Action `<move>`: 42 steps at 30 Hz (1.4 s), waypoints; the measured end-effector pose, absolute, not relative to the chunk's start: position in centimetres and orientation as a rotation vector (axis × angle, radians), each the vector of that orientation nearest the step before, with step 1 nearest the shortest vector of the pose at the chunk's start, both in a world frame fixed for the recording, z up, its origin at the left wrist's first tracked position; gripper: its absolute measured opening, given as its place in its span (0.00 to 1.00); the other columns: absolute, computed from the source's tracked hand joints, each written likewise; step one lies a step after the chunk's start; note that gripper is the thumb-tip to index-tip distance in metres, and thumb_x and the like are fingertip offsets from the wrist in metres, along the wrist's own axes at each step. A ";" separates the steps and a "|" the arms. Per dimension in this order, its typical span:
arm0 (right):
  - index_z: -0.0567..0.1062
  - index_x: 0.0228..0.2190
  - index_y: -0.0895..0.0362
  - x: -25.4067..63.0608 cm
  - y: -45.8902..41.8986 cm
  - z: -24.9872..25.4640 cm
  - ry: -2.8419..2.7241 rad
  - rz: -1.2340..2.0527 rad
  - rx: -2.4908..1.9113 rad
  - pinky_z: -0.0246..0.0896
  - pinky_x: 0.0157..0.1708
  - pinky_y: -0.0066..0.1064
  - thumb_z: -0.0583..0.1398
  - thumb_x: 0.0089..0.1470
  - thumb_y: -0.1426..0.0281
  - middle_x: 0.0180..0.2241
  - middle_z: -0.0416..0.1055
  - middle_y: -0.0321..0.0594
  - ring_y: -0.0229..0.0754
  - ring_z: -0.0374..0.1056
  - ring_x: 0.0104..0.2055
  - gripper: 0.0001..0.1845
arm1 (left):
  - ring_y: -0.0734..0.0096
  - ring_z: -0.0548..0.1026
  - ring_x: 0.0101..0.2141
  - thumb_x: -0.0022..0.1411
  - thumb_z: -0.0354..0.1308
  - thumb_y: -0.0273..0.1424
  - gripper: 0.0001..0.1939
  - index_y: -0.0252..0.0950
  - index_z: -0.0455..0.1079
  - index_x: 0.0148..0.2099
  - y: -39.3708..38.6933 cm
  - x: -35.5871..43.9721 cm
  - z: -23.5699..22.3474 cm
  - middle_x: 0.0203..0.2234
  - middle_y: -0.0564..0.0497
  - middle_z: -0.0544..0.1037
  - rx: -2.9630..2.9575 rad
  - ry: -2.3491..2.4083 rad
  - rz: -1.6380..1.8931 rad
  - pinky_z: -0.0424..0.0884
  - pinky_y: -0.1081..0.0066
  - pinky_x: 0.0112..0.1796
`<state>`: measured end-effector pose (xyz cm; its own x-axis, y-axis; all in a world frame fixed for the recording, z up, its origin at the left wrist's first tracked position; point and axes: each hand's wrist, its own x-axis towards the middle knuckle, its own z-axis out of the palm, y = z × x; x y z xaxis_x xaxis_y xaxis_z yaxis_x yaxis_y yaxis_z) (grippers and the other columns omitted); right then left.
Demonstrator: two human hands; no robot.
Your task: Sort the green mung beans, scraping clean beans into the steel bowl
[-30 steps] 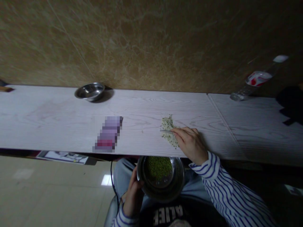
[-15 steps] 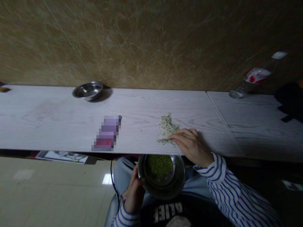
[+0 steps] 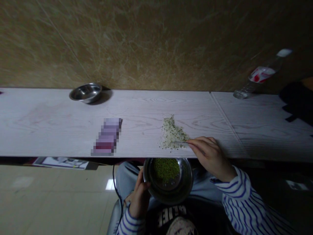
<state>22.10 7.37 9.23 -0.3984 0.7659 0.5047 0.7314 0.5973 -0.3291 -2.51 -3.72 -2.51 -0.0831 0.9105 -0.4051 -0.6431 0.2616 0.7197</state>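
Observation:
My left hand [image 3: 140, 197] is closed on the rim of a steel bowl [image 3: 168, 195], which I hold over my lap just below the table edge. Inside lie many small green mung beans [image 3: 166, 169]. Slim metal tweezers [image 3: 180, 142] are pinched in the fingers of my right hand [image 3: 211, 156]; they point left into a spread heap of white grains, likely rice, mixed with green beans [image 3: 172, 133] on the tabletop. Whether a bean sits between the tips is too small to tell.
A second steel bowl [image 3: 86, 93] stands at the back left by the wall. A blurred-out purple rectangular item [image 3: 107, 136] lies left of the heap. At the back right are a clear plastic bottle [image 3: 261, 75] and a dark object [image 3: 297, 101]. The pale wooden table [image 3: 141, 107] is narrow.
My right hand has drawn back to the right, and more of the tweezers and the heap shows. My left hand still holds the bowl; the whole view has shifted slightly.

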 end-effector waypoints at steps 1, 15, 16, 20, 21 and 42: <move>0.78 0.43 0.56 22.4 7.1 9.0 -2.180 0.060 -1.215 0.63 0.41 0.38 0.58 0.65 0.73 0.36 0.81 0.42 0.43 0.76 0.39 0.09 | 0.44 0.67 0.61 0.52 0.63 0.33 0.29 0.44 0.74 0.59 -3.7 -2.5 -2.5 0.57 0.46 0.77 0.343 1.000 1.331 0.64 0.51 0.58; 0.77 0.44 0.57 20.6 5.4 8.1 -2.152 -0.004 -1.252 0.65 0.38 0.37 0.56 0.65 0.74 0.36 0.82 0.43 0.43 0.76 0.36 0.10 | 0.44 0.69 0.58 0.50 0.63 0.32 0.30 0.42 0.74 0.58 -3.4 -1.8 -1.7 0.53 0.46 0.79 0.320 1.044 1.316 0.67 0.52 0.55; 0.77 0.44 0.57 20.4 5.3 8.0 -2.157 0.004 -1.243 0.65 0.38 0.37 0.56 0.65 0.75 0.36 0.82 0.43 0.43 0.76 0.36 0.10 | 0.44 0.69 0.58 0.50 0.63 0.32 0.30 0.42 0.74 0.58 -3.5 -1.8 -1.6 0.53 0.46 0.79 0.311 1.042 1.312 0.67 0.52 0.55; 0.77 0.44 0.56 20.6 5.2 8.2 -2.136 0.048 -1.240 0.66 0.39 0.37 0.57 0.65 0.74 0.36 0.81 0.42 0.43 0.76 0.37 0.10 | 0.46 0.69 0.58 0.51 0.63 0.32 0.29 0.42 0.74 0.58 -3.5 -1.7 -1.5 0.55 0.46 0.78 0.311 1.018 1.310 0.65 0.54 0.56; 0.77 0.44 0.55 20.8 5.1 8.3 -2.124 0.054 -1.244 0.67 0.40 0.37 0.57 0.65 0.74 0.36 0.82 0.41 0.43 0.76 0.37 0.10 | 0.46 0.69 0.58 0.51 0.63 0.32 0.29 0.42 0.74 0.58 -3.5 -1.7 -1.5 0.54 0.46 0.79 0.315 1.014 1.312 0.65 0.54 0.56; 0.77 0.43 0.55 21.0 3.6 8.7 -2.139 0.085 -1.244 0.70 0.38 0.38 0.57 0.63 0.76 0.36 0.82 0.43 0.44 0.77 0.36 0.11 | 0.42 0.69 0.59 0.49 0.66 0.33 0.30 0.42 0.75 0.57 -3.4 -2.0 -2.2 0.54 0.45 0.79 0.314 1.028 1.300 0.68 0.52 0.56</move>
<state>21.02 3.56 8.67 -0.3354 0.7966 0.5029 0.7540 0.5470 -0.3636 -2.04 -3.43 -2.20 -0.0772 0.8920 -0.4454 -0.6389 0.2987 0.7090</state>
